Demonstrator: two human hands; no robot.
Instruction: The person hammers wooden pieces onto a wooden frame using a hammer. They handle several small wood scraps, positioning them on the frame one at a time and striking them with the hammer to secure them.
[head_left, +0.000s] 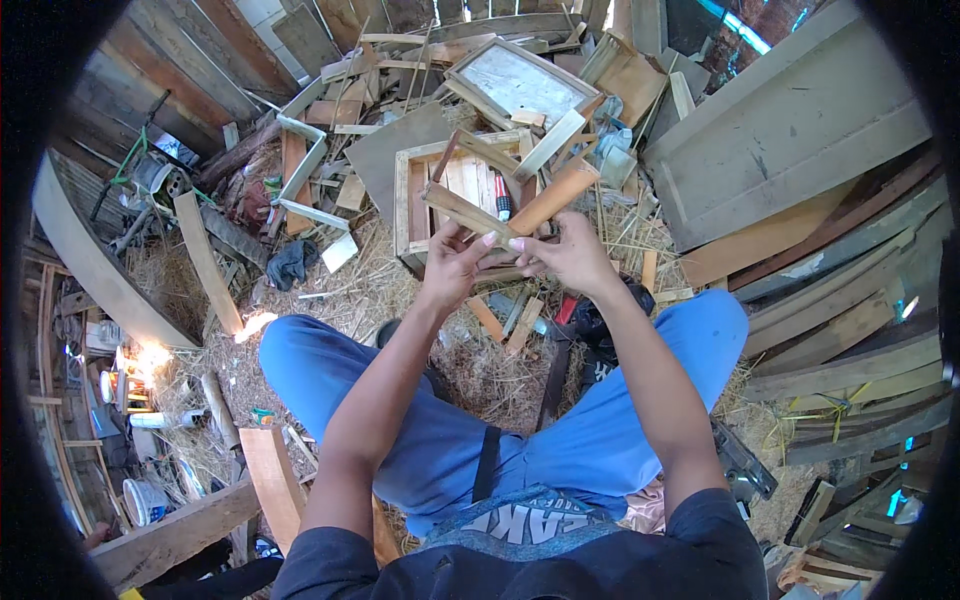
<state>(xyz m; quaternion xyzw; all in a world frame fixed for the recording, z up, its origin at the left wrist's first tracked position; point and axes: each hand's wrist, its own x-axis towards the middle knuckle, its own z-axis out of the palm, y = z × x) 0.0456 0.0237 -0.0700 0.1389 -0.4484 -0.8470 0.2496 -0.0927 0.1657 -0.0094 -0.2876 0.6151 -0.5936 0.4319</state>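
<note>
Both my hands are closed on the near corner of a four-sided wooden frame [463, 211], tilted above a shallow wooden box [405, 190]. My left hand [458, 262] pinches the end of the left strip, thumb on top. My right hand [574, 258] grips where the wider orange-brown side [556, 194] meets that strip. The thumbs nearly touch at the joint, and the fingers underneath are partly hidden. Inside the box, beyond the frame, lies a small red and black tube [502, 198] on pale slats.
Behind the box rests a framed panel [520, 80] among scrap wood. A large grey panel [790, 130] leans at the right, above stacked boards [850, 335]. At the left are a pale angled frame [305, 165] and a curved-looking plank [95, 255]. Straw and offcuts [523, 325] cover the ground.
</note>
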